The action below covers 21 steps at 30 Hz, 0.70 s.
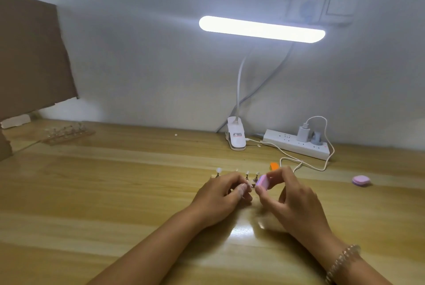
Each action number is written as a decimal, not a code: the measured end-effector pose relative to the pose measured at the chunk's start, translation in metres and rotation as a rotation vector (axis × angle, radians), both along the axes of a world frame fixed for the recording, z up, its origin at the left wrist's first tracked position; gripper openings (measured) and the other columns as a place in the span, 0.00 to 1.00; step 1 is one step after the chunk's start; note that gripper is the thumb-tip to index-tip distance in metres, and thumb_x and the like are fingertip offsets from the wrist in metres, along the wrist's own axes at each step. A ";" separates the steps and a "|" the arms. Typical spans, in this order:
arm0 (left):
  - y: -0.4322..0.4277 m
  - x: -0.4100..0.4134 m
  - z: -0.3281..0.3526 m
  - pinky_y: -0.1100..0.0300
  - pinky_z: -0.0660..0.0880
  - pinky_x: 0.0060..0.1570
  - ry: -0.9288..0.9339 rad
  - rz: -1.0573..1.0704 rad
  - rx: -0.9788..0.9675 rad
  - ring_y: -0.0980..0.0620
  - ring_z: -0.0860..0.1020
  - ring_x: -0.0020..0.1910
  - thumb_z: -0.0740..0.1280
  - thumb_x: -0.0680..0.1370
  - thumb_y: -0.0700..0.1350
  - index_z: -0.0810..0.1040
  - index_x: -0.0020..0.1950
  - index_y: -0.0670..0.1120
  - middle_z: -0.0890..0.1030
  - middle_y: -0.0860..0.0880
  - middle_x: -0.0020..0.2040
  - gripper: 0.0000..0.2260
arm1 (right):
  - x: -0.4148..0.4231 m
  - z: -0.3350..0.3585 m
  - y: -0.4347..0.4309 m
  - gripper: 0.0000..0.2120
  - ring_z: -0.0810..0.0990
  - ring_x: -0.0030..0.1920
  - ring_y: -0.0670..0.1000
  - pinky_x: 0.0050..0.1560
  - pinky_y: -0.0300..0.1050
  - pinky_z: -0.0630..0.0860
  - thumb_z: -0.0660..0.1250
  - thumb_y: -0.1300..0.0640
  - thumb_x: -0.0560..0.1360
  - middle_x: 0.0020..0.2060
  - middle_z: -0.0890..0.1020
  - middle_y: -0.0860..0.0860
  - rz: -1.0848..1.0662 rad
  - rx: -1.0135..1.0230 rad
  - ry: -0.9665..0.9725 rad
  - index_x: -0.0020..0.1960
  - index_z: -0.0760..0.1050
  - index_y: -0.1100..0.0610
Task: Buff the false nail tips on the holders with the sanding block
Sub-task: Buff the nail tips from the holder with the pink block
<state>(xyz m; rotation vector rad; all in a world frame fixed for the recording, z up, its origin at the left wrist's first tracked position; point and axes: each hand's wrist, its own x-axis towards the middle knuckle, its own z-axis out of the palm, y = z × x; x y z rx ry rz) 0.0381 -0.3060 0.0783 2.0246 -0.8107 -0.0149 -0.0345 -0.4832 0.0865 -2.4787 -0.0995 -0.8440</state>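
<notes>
Right hand (292,199) pinches sanding block (264,180); left hand (220,195) pinches holder (249,184).

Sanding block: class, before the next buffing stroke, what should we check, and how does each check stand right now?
1. Grip on the sanding block: ok, the right hand pinches it between thumb and fingers.
2. The holder being worked on is steadied: ok, the left hand pinches it.
3. Block face meeting the nail tip: cannot tell, that spot is blurred.
4. Light on the work: ok, the desk lamp is on.
5. Other nail tips upright on their stands: ok, they stand just behind the left hand.
</notes>
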 end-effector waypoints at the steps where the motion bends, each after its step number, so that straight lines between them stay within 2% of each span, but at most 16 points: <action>1: 0.000 0.000 0.000 0.54 0.75 0.46 -0.039 0.010 0.048 0.59 0.80 0.45 0.62 0.82 0.47 0.77 0.49 0.54 0.82 0.59 0.43 0.06 | -0.002 -0.001 0.002 0.13 0.72 0.29 0.36 0.31 0.37 0.65 0.69 0.41 0.69 0.40 0.79 0.36 0.031 -0.042 0.005 0.48 0.71 0.45; 3: 0.000 0.001 -0.001 0.52 0.74 0.48 -0.103 0.029 0.133 0.59 0.75 0.41 0.61 0.81 0.49 0.75 0.49 0.57 0.79 0.59 0.44 0.05 | -0.004 -0.001 0.005 0.14 0.70 0.28 0.36 0.30 0.36 0.64 0.68 0.39 0.70 0.41 0.78 0.36 0.071 -0.093 0.017 0.50 0.72 0.45; 6: 0.000 0.002 -0.002 0.55 0.73 0.49 -0.123 0.038 0.164 0.61 0.72 0.40 0.63 0.81 0.50 0.77 0.50 0.57 0.78 0.58 0.49 0.04 | 0.000 0.001 0.003 0.14 0.70 0.28 0.38 0.32 0.42 0.67 0.66 0.38 0.70 0.41 0.79 0.36 0.017 -0.027 0.003 0.49 0.73 0.46; 9: -0.001 0.003 -0.002 0.53 0.72 0.50 -0.142 0.034 0.195 0.58 0.71 0.42 0.63 0.81 0.48 0.78 0.54 0.54 0.79 0.56 0.51 0.06 | -0.003 -0.002 0.006 0.14 0.68 0.28 0.34 0.29 0.36 0.63 0.66 0.37 0.72 0.42 0.79 0.36 0.043 -0.135 -0.010 0.50 0.73 0.45; 12: 0.000 0.003 -0.003 0.54 0.74 0.49 -0.113 0.038 0.091 0.58 0.75 0.40 0.64 0.82 0.47 0.80 0.52 0.53 0.81 0.59 0.45 0.05 | 0.000 0.000 0.004 0.12 0.70 0.28 0.36 0.32 0.41 0.66 0.68 0.39 0.71 0.41 0.79 0.36 -0.005 -0.033 0.012 0.49 0.73 0.45; 15: 0.000 0.001 -0.004 0.54 0.76 0.49 -0.081 0.041 0.021 0.59 0.80 0.41 0.66 0.81 0.46 0.79 0.50 0.54 0.83 0.61 0.41 0.04 | 0.003 0.001 -0.004 0.11 0.72 0.29 0.37 0.35 0.42 0.67 0.70 0.43 0.72 0.42 0.80 0.35 -0.053 0.073 -0.014 0.49 0.72 0.45; 19: 0.000 0.002 -0.003 0.48 0.77 0.50 -0.098 0.059 0.034 0.54 0.80 0.44 0.64 0.81 0.45 0.78 0.51 0.51 0.83 0.57 0.45 0.04 | -0.007 -0.003 0.007 0.16 0.67 0.29 0.37 0.31 0.40 0.69 0.64 0.38 0.72 0.45 0.80 0.35 0.066 -0.151 0.020 0.55 0.72 0.44; 21: 0.000 0.001 -0.002 0.49 0.76 0.49 -0.109 0.054 0.059 0.54 0.79 0.44 0.63 0.81 0.46 0.78 0.53 0.51 0.83 0.58 0.46 0.05 | -0.006 0.000 0.006 0.16 0.67 0.31 0.38 0.32 0.41 0.69 0.64 0.37 0.73 0.47 0.80 0.36 0.049 -0.164 0.038 0.56 0.72 0.44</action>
